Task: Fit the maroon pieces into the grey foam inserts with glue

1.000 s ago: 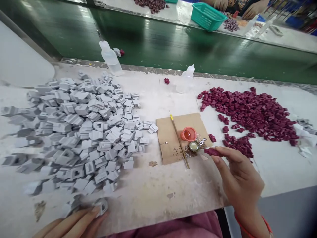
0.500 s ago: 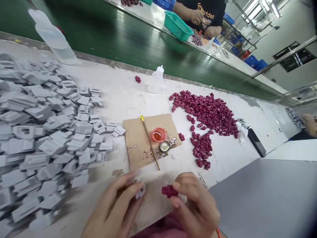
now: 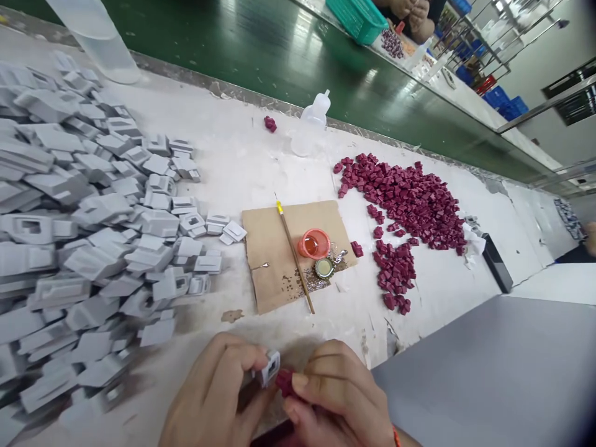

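- Far left: a large heap of grey plastic housings [image 3: 93, 236] is lying loose on the white worktable [image 3: 242, 161]; judged by its bulk, most of this stock is waiting to be handled
- A clear bottle [image 3: 95, 37] is standing at the table's far edge behind the heap, next to the green conveyor belt [image 3: 261, 49]
- Lower centre: the left hand [image 3: 218, 397] is pinching one grey housing [image 3: 269, 369] between thumb and fingertips, with the other fingers curled in
- Directly to its right, the right hand [image 3: 335, 397] is gripping one maroon insert [image 3: 285, 381] in closed fingertips; the insert is touching the housing at its lower right corner, and it appears to be meeting the housing rather than sitting fully inside, though the fingers are hiding the joint
- Table centre: a cardboard sheet [image 3: 279, 273] is carrying a thin brush [image 3: 295, 253], an orange cap [image 3: 315, 243] and a small metal cap [image 3: 324, 267]; neither hand is touching them
- A small dropper bottle [image 3: 311, 124] is standing beyond the cardboard, with a single maroon piece [image 3: 270, 123] just beside it
- Right of centre: a pile of maroon inserts [image 3: 405, 205] is spreading across the table, well apart from the hands; a great many are remaining
- No group of joined pieces is showing anywhere in view, so the count of completed units cannot be told
- Far right top: another person's hands [image 3: 412, 9] are working near a green basket [image 3: 356, 15] across the belt
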Demonstrator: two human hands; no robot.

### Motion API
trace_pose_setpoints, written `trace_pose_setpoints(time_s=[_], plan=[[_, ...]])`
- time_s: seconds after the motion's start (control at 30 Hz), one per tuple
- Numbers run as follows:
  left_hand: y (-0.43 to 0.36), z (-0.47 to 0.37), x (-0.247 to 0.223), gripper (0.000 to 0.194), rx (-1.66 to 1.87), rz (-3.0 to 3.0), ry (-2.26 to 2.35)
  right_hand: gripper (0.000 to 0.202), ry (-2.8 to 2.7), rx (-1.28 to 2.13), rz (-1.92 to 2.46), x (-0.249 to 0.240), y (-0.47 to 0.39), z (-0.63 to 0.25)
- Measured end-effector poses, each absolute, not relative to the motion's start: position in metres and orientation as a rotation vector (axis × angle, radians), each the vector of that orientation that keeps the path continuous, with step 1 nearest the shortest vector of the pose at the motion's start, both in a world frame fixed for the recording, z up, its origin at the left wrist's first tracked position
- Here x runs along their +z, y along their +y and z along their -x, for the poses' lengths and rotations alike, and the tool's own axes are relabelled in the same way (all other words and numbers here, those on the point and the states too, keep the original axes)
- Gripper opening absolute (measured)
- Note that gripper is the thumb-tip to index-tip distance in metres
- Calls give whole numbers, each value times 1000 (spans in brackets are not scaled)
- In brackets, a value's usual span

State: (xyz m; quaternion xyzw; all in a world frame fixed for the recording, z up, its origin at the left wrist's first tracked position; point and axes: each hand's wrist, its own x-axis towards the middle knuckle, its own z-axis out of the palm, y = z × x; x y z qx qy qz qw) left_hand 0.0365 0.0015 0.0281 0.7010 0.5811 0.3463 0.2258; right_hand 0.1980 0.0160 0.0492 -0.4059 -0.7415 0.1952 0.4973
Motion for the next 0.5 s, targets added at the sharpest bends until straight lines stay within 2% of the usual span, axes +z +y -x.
trace_pose_setpoints(time_s=[0.5], plan=[[6, -36, 30, 21, 990, -1974, 1590, 23, -1938, 583, 1013, 56, 23, -201]])
